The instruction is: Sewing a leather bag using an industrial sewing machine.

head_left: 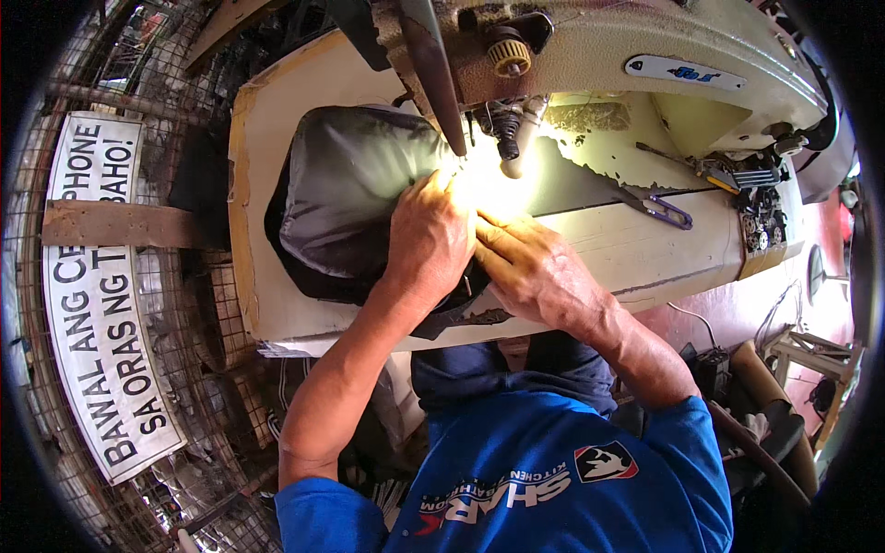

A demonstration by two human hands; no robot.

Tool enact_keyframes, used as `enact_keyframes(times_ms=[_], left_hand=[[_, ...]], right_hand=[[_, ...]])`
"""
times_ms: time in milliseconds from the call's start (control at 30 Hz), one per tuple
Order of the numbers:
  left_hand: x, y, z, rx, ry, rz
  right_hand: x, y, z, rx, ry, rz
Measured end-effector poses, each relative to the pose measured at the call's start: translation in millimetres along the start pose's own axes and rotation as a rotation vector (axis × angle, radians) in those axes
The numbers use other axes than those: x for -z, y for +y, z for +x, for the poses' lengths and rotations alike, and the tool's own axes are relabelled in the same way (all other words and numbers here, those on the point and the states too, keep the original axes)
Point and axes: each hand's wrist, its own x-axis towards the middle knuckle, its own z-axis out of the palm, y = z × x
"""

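Note:
A dark grey and black fabric piece, seemingly a bag (346, 184), lies on the sewing machine's white table, its grey side bulging up. My left hand (433, 230) rests at its right edge, fingers bent forward on the fabric close to the needle area. Beside it, my right hand (539, 267) has its fingers pressed together on the black edge of the same piece. The two hands touch or nearly touch. Above them stands the sewing machine (590, 55), its bright lamp (518, 168) washing out the needle and my fingertips.
Purple-handled thread snips (668, 212) lie right of my hands. Farther right are a yellow tool (719, 178) and several metal bobbins (763, 226). The white table (304, 318) has a worn edge. A wire mesh wall with a white sign (106, 304) stands left.

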Motion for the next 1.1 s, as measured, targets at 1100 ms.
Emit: enact_keyframes(times_ms=[1100], left_hand=[[-8,3,5,-0.027,0.014,0.041]], right_hand=[[-1,0,-6,-0.082,-0.019,0.015]])
